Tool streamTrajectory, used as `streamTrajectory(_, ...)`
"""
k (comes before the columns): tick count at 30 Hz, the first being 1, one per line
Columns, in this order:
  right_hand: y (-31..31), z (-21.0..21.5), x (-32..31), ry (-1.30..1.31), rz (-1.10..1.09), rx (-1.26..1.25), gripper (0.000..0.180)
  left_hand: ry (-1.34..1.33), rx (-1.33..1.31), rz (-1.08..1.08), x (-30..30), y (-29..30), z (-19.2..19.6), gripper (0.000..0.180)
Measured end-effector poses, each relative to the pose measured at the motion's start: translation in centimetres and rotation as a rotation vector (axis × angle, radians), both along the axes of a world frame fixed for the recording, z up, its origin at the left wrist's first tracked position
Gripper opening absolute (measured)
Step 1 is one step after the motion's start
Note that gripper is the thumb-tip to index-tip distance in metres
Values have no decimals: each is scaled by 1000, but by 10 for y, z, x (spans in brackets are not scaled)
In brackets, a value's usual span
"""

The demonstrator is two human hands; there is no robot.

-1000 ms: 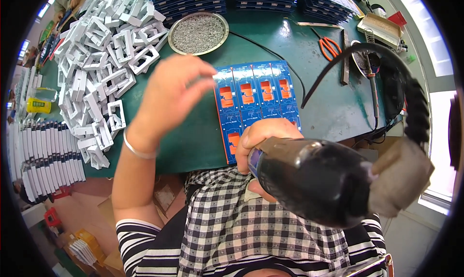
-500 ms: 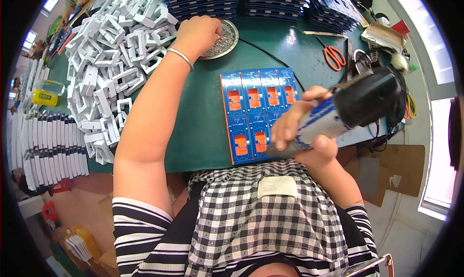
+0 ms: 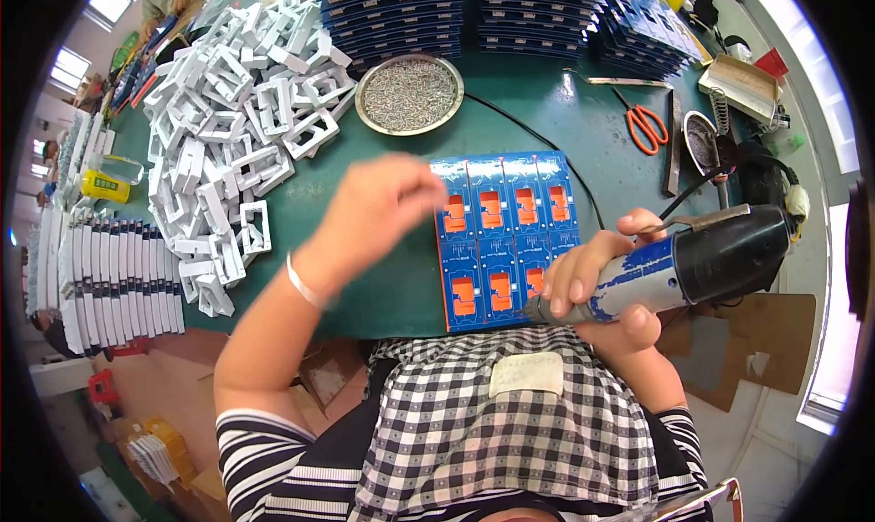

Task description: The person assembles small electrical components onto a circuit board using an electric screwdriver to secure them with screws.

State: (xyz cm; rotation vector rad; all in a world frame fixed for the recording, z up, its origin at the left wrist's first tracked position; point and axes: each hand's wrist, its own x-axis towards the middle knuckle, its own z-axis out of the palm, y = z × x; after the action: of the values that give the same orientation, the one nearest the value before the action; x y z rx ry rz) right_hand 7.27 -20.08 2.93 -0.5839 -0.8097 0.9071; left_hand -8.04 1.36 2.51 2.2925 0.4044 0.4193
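A blue circuit board panel (image 3: 474,251) lies on the green table, with orange showing through its rectangular openings and along its left edge. My right hand (image 3: 576,271) is wrapped round a grey, blue and black electric screwdriver (image 3: 643,280). The screwdriver's tip points left, at the panel's lower right part. Over the panel's upper left edge is my left hand (image 3: 378,207), slightly blurred, its fingertips pinched together. What they hold, if anything, is too small to make out. Small metal screws (image 3: 412,95) fill a round metal dish (image 3: 364,113) beyond it.
White plastic frames (image 3: 219,103) are heaped at the left, near rows of stacked white parts (image 3: 123,280). Stacks of blue panels (image 3: 396,20) line the back. At the right lie orange-handled scissors (image 3: 647,130) and an open box (image 3: 743,84). A black cable (image 3: 519,116) runs behind the panel.
My left hand has left the dish of screws and come nearer, to the panel's upper left edge. The screwdriver in my right hand has swung flatter, its tip shifting slightly right and nearer.
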Motion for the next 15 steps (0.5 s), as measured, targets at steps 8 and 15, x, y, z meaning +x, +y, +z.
streamTrajectory(8, 11, 2, -8, 4, -68, -50, 71, -42, 50, -188, -42, -80, -31, 23)
streamTrajectory(15, 8, 8, 5, -271, 92, -32, 74, -112, 144, -129, -37, -87, -41, 21)
